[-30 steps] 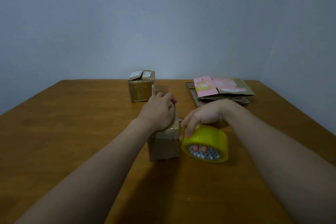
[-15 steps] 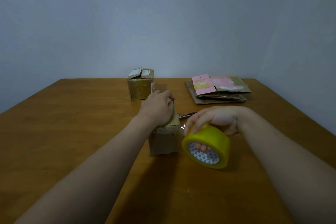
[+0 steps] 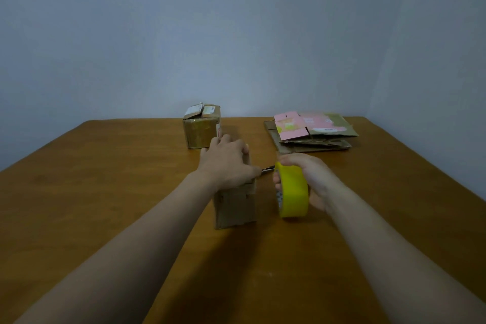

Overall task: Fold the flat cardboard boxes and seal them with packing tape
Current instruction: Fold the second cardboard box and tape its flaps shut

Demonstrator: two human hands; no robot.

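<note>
Wooden worktop (image 3: pixel 105 192), seen from the near edge. At mid-worktop stands a small brown cardboard box (image 3: pixel 235 205), upright, its near face bare and slightly creased. The left hand (image 3: pixel 227 163) lies on top of this box, its grip closed over it: fingers bent across the far top edge, thumb at the right-hand top edge. Just beside the box, on the side of the right edge, a roll of yellow packing tape (image 3: pixel 293 192) is held on edge, its lower rim at or just above the worktop; which cannot be told. The right hand (image 3: pixel 310 179) has its grip closed round the roll, fingertips (image 3: pixel 276 183) hooked into the core and the palm against the outer band. A short strip of tape (image 3: pixel 267 169) runs taut from the roll to the box top under the left thumb. Near the middle of the far edge sits a taped-up cardboard box (image 3: pixel 201 129) with paper labels on top. Towards the far right corner lies a stack of flat cardboard boxes (image 3: pixel 313 131), the uppermost printed pink.
</note>
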